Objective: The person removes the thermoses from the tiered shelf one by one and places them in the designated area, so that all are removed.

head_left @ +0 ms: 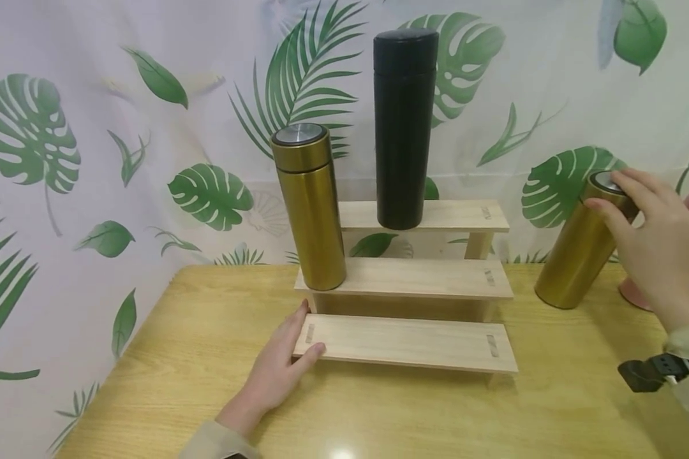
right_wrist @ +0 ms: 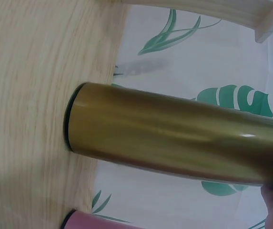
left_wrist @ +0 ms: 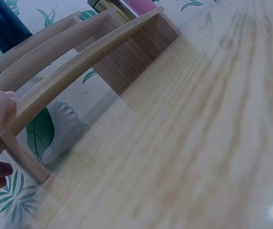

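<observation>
Your left hand: the left hand (head_left: 278, 360) grips the left end of the lowest step of the wooden stand (head_left: 402, 341), thumb over the board.
Left wrist view: you see curled fingers below the board beside the leg, which the head view hides.
Your right hand: the right hand (head_left: 660, 236) grasps the near gold flask (head_left: 577, 255) at its lid end; the body slants down and leftward from your palm, and you cannot tell whether its base touches the table (head_left: 390, 414).
Right wrist view: shows you the flask's black base ring, with the pink bottle (right_wrist: 98, 222) beside it; only the head view gives you the silvery lid top.
Second gold flask (head_left: 312, 217): on the middle step, just beyond your left hand.
Black flask (head_left: 404, 127): on the top step, farther beyond your left hand and rightward.
</observation>
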`<action>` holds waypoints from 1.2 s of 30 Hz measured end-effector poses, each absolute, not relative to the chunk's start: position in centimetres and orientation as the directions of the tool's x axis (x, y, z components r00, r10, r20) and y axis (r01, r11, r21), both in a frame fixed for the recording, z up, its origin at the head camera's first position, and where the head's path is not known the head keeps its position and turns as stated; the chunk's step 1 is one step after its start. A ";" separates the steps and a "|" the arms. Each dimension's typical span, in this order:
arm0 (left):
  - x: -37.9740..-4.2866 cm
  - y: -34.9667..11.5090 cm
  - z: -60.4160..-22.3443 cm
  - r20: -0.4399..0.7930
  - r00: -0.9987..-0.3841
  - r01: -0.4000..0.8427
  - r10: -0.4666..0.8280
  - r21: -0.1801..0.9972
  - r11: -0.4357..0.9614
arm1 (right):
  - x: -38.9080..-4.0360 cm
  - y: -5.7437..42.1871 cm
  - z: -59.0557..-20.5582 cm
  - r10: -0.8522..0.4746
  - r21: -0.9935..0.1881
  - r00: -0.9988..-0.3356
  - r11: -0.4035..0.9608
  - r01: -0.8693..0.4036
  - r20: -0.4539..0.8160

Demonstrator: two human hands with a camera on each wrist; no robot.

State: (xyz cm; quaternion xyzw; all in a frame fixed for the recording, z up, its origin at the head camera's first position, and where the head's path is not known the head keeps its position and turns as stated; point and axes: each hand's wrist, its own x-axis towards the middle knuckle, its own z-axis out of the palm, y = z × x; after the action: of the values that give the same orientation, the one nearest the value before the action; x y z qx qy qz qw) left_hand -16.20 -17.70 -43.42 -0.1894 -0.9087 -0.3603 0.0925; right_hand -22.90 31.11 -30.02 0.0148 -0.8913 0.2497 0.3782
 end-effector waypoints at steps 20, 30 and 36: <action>-16.6 -18.0 -42.7 0.317 -0.904 0.426 0.287 0.614 0.664 | -23.9 30.5 -29.9 0.224 -0.479 -0.655 0.845 -0.238 0.722; -16.3 -17.8 -43.1 0.299 -0.908 0.418 0.293 0.615 0.668 | -23.2 31.0 -29.7 0.172 -0.444 -0.736 0.875 -0.191 0.654; -16.2 -17.7 -43.3 0.300 -0.908 0.418 0.292 0.614 0.670 | -23.0 31.1 -30.0 0.167 -0.439 -0.739 0.878 -0.190 0.653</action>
State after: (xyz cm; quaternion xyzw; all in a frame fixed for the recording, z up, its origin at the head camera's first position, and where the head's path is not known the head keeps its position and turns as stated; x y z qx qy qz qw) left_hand -16.15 -17.70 -43.26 -0.1951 -0.9094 -0.3565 0.0884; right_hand -23.04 31.15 -30.03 0.0066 -0.8991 0.2469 0.3614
